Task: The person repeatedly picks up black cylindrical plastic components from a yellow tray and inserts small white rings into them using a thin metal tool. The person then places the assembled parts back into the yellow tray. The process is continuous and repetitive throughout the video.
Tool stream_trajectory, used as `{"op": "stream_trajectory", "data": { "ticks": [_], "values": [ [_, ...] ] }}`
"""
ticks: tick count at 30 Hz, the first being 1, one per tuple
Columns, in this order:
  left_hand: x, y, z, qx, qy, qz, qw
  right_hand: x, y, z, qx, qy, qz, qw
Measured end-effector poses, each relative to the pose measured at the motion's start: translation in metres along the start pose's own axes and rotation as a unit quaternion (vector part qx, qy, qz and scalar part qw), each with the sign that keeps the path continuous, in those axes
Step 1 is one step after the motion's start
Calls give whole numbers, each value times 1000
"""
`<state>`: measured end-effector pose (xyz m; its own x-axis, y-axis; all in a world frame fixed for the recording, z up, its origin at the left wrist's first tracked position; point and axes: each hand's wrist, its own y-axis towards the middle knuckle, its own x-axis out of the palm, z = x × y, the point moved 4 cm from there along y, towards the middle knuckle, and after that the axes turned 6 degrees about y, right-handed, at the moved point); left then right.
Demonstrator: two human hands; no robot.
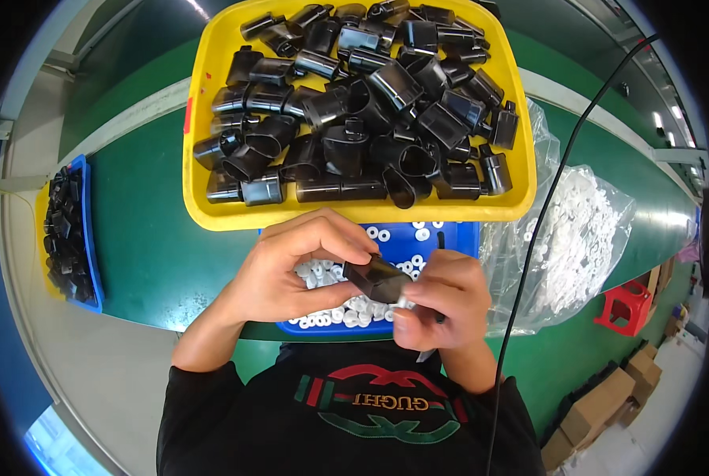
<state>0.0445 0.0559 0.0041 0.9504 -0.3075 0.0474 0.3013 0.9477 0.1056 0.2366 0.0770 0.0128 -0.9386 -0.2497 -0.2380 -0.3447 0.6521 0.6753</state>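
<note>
A glossy black plastic housing [374, 279] is held above a blue tray [467, 239], gripped between the thumb and fingers of the left hand [287, 266]. At the housing's right end, a small white piece [405, 302] is pinched between the curled thumb and forefinger of the right hand [448, 300]; whether it is seated in the housing cannot be told. Loose white washers [360, 313] are spread in the blue tray beneath both hands. Beyond it, a yellow tray [354, 214] is heaped with similar black housings [396, 85]. To the right, more white pieces are contained in a clear plastic bag [580, 238] on the green table [144, 230], and the bag is crossed in view by a black cable [546, 208]. At the far left, dark parts [66, 234] are piled in another tray.
</note>
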Motion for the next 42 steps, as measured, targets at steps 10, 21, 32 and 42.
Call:
{"op": "stream_trajectory", "data": {
  "ticks": [10,21,32,42],
  "values": [
    [-4,-7,-10,41,24,-9,999,11,9,4,-26,-12,-33,999],
    [-16,-10,5,9,-18,65,998,4,19,-5,-4,-49,-89,995],
    [-14,-14,10,26,86,121,988,13,9,0,-30,-43,-87,995],
    [13,-3,7,49,222,-43,973,20,11,1,-20,4,-93,995]
  ]
}}
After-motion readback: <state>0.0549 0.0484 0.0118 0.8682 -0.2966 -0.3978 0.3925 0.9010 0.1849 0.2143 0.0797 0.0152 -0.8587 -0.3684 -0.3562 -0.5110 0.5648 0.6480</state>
